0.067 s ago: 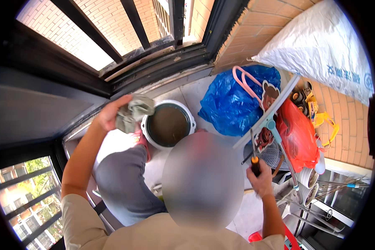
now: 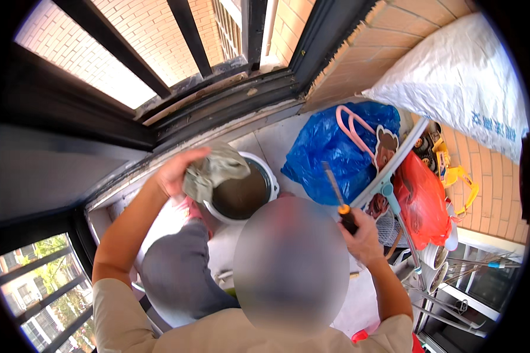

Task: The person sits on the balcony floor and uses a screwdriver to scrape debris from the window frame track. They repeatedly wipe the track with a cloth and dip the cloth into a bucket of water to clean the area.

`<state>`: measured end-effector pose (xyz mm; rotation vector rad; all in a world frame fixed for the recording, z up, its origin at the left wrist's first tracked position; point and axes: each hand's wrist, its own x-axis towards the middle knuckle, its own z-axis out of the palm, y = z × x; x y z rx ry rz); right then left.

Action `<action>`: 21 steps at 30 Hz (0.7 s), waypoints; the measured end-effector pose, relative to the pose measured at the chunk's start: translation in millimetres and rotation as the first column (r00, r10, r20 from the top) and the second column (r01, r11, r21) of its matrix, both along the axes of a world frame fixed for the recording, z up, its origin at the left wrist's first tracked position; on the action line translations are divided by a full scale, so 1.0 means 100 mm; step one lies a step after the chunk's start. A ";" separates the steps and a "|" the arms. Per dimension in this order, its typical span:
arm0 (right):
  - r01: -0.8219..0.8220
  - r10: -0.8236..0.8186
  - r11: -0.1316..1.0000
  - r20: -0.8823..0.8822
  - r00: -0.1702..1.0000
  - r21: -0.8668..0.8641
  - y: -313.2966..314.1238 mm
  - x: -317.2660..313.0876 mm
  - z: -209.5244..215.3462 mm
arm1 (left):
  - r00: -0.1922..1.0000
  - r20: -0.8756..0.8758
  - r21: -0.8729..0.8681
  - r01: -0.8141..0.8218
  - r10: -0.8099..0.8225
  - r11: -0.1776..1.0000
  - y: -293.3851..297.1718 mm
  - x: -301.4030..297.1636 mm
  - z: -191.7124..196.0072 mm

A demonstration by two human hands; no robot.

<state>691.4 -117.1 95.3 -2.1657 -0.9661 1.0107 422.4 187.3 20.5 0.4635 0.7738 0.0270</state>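
Note:
My left hand is raised and grips a crumpled grey-green cloth. The cloth hangs over the left rim of a white bucket, which holds murky brown liquid. My right hand is closed around the black and orange handle of a screwdriver-like tool. Its thin metal shaft points up toward a blue plastic bag. A blurred head and grey-clad knee hide the floor between my arms.
A red plastic bag and a big white sack lie right of the blue bag, against a brick wall. Pink handles with a bear-shaped tag rest on the blue bag. A metal rack stands lower right. Black window frames run along the top.
The cloth in my left hand has shifted slightly right, further over the bucket's rim. My right hand and the tool look unchanged.

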 end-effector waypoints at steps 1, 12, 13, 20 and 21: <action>-0.093 0.092 0.993 0.024 0.995 0.076 0.23 -0.03 -0.05 | 1.000 0.013 0.001 0.007 -0.007 1.000 -0.02 0.06 -0.07; -0.127 0.138 0.989 -0.189 0.972 0.070 1.17 -0.37 -0.41 | 0.992 0.127 -0.069 -0.009 0.018 0.998 0.37 0.44 -0.47; -0.071 0.085 0.995 -0.226 0.970 0.069 1.20 -0.35 -0.42 | 0.986 0.165 -0.037 -0.008 0.014 0.999 0.39 0.54 -0.46; 0.214 -0.186 0.976 -0.344 0.920 0.044 1.33 -0.32 -0.59 | 0.997 0.080 0.197 -0.016 0.000 0.980 0.67 1.57 -0.41; 0.240 -0.204 0.969 -0.360 0.910 0.058 1.35 -0.29 -0.60 | 0.994 0.102 0.137 -0.052 0.038 0.989 0.71 1.67 -0.40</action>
